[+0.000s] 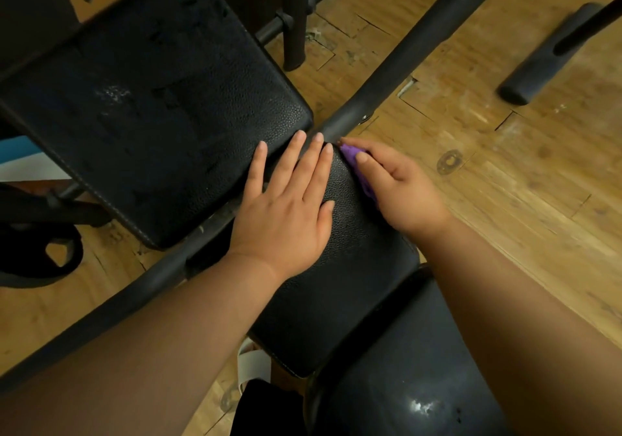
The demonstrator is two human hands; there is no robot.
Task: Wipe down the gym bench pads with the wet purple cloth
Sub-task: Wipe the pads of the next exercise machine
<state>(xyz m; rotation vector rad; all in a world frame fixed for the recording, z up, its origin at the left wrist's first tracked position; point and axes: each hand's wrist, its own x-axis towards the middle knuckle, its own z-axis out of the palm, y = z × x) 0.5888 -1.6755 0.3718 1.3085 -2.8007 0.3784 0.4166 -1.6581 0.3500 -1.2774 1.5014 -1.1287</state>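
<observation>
Left hand (286, 213): grip flat, fingers straight, bracing near pad (336, 284).
Right hand (400, 186): grip clamped on cloth (356, 162), pressed to pad's right edge, far end.
Advice: drag cloth along edge with firm pressure, overlapping strokes. Far-left pad (151, 98) likely next.

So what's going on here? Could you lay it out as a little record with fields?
left hand: lies flat, fingers straight, on the seat pad
right hand: holds the purple cloth against the seat pad's right edge
purple cloth: bunched, mostly hidden under the right hand
back pad: black, beyond the seat pad, touched by neither hand
frame bar: black, runs diagonally under the gap between the pads
wooden floor: scuffed and cracked
</observation>
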